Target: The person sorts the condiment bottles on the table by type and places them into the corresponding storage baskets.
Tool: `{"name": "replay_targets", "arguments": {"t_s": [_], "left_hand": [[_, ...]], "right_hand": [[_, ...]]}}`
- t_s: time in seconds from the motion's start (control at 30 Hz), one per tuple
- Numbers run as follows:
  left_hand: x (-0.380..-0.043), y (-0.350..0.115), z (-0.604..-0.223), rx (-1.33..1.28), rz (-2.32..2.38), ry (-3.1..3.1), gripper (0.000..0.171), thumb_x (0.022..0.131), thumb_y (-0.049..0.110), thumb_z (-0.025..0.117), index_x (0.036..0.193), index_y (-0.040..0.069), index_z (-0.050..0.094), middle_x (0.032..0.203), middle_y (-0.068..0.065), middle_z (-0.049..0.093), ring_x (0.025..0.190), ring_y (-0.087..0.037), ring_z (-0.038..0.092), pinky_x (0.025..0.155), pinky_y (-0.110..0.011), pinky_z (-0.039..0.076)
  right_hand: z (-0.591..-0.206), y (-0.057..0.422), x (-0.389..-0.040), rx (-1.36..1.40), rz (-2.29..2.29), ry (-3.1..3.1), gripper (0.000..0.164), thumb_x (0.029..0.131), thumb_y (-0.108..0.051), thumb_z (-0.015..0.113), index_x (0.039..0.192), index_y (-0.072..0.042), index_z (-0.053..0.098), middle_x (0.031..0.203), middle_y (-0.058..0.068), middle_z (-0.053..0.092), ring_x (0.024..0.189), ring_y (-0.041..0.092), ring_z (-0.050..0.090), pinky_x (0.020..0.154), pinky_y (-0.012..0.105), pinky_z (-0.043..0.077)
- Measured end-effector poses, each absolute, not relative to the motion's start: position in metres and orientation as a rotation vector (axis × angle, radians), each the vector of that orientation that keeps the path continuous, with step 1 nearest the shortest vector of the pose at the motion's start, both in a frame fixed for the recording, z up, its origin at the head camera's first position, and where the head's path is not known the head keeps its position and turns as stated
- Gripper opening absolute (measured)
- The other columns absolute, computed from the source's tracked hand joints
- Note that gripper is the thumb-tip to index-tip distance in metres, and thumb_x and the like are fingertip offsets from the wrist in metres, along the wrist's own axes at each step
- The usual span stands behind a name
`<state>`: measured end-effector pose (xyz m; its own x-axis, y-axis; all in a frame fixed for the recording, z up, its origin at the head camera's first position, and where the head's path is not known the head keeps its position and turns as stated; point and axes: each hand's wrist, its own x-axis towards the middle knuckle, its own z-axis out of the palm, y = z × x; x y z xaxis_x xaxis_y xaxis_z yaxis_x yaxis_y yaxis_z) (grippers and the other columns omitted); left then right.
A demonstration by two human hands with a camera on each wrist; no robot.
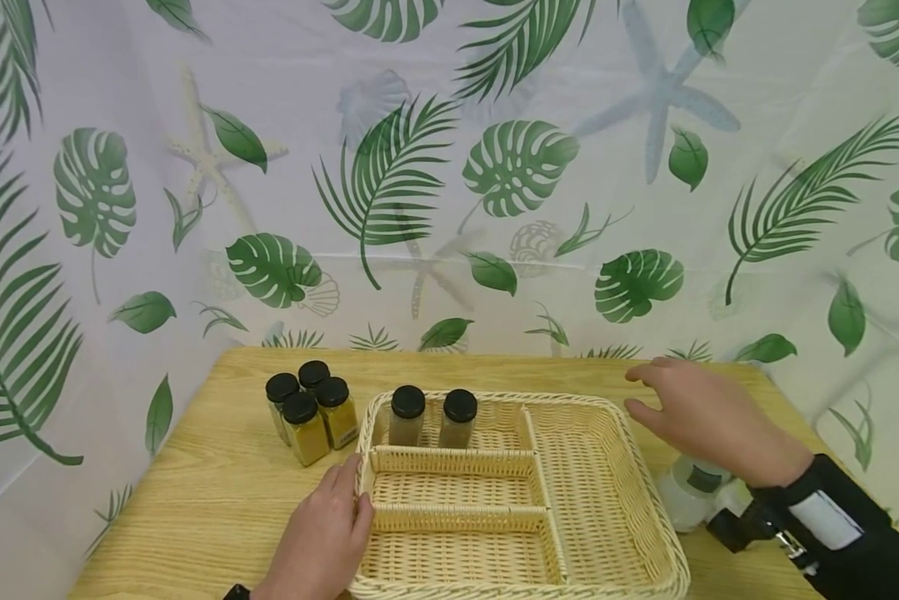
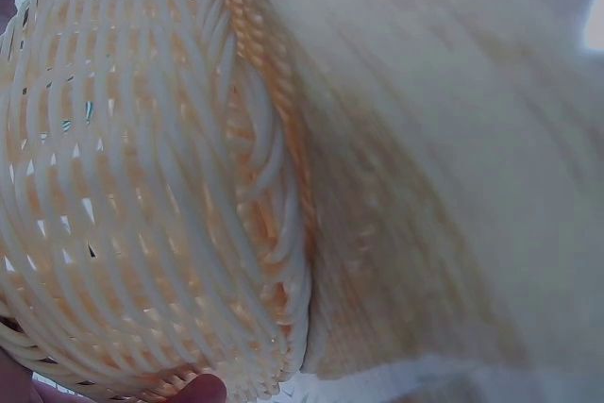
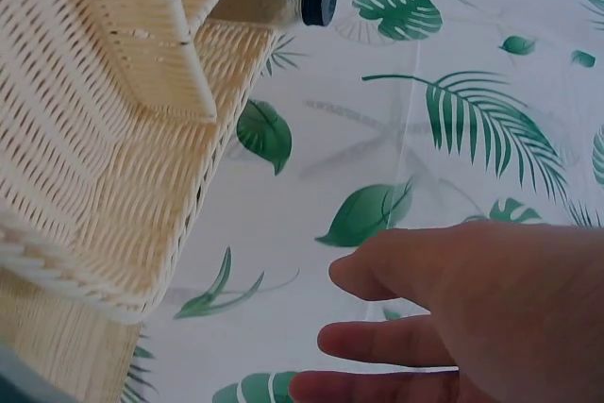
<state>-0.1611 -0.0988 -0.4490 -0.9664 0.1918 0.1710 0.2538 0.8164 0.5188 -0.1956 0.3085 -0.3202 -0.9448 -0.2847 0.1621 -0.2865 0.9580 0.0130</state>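
A cream woven basket with compartments stands on the wooden table. My left hand holds its left rim, thumb over the edge; in the left wrist view a fingertip shows against the weave. Two black-capped jars with greyish-brown contents stand in the back left compartment. My right hand hovers past the basket's right side, fingers extended and apart, holding nothing. In the right wrist view its fingers are spread beside the basket corner. Partly hidden below that hand is a clear container with a dark label.
Several black-capped jars with yellow contents stand grouped left of the basket on the wooden table. A leaf-patterned cloth hangs behind the table and along its sides. A black band with a device is on the right wrist.
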Motion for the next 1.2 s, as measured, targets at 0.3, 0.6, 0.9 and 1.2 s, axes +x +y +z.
{"name": "replay_targets", "arguments": {"t_s": [0.3,0.6,0.9,1.2], "left_hand": [[-0.161,-0.098,-0.448,-0.355,-0.862,-2.901,0.047,0.101,0.018,0.053,0.143,-0.003,0.049,0.117,-0.015,0.063,0.069,-0.01,0.054,0.062,-0.03,0.048],[-0.162,-0.098,-0.448,-0.359,-0.861,-2.877,0.048,0.101,0.019,0.053,0.142,-0.004,0.05,0.123,-0.017,0.063,0.086,-0.024,0.068,0.071,-0.039,0.056],[-0.161,-0.099,-0.448,-0.346,-0.85,-2.884,0.047,0.1,0.019,0.053,0.142,-0.003,0.05,0.121,-0.016,0.064,0.08,-0.017,0.063,0.069,-0.037,0.054],[-0.161,-0.097,-0.447,-0.35,-0.87,-2.905,0.047,0.101,0.019,0.053,0.142,-0.003,0.05,0.12,-0.016,0.063,0.075,-0.014,0.059,0.066,-0.035,0.051]], "right_hand": [[-0.321,0.339,-0.191,0.349,-0.049,-2.988,0.043,0.092,-0.033,0.069,0.12,0.0,0.07,0.119,0.023,0.069,0.098,0.039,0.069,0.073,0.051,0.056],[-0.321,0.362,-0.187,0.181,-0.013,-3.104,0.049,0.094,-0.036,0.067,0.123,0.003,0.068,0.125,0.029,0.063,0.109,0.047,0.061,0.069,0.052,0.054],[-0.327,0.378,-0.186,0.119,-0.017,-3.16,0.053,0.094,-0.038,0.066,0.123,0.006,0.066,0.119,0.029,0.065,0.105,0.045,0.062,0.071,0.052,0.055],[-0.336,0.402,-0.183,0.092,-0.058,-3.158,0.053,0.091,-0.035,0.069,0.119,0.01,0.066,0.11,0.028,0.068,0.097,0.044,0.066,0.072,0.053,0.054]]}}
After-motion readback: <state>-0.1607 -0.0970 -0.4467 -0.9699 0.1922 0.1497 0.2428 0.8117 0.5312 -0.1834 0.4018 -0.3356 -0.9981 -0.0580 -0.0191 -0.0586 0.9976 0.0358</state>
